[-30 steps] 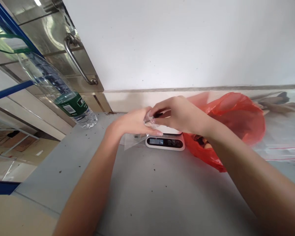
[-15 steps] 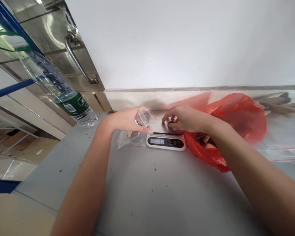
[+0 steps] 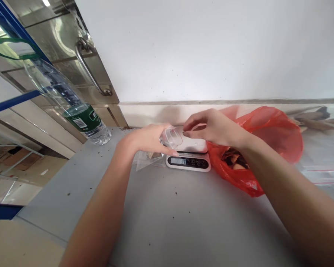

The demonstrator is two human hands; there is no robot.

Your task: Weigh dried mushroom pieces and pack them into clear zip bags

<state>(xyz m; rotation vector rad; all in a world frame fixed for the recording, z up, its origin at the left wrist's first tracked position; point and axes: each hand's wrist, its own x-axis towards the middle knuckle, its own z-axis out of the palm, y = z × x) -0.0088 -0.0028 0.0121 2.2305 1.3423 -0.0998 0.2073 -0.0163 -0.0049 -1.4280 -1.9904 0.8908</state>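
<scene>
In the head view, a white wall point(image 3: 211, 52) stands behind the scale point(image 3: 188, 162) on a grey table point(image 3: 158, 211). At the scale's left, the left hand point(image 3: 150, 138) grasps a clear bag point(image 3: 172, 138). Above the scale, the right hand point(image 3: 215, 129) curls; whether it pinches anything cannot be told. Right of the scale sits a red bag point(image 3: 278, 135) holding dark pieces point(image 3: 234, 158).

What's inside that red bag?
Brown and dark pieces show in the red bag; whatever lies under them or behind the right forearm is hidden.
</scene>
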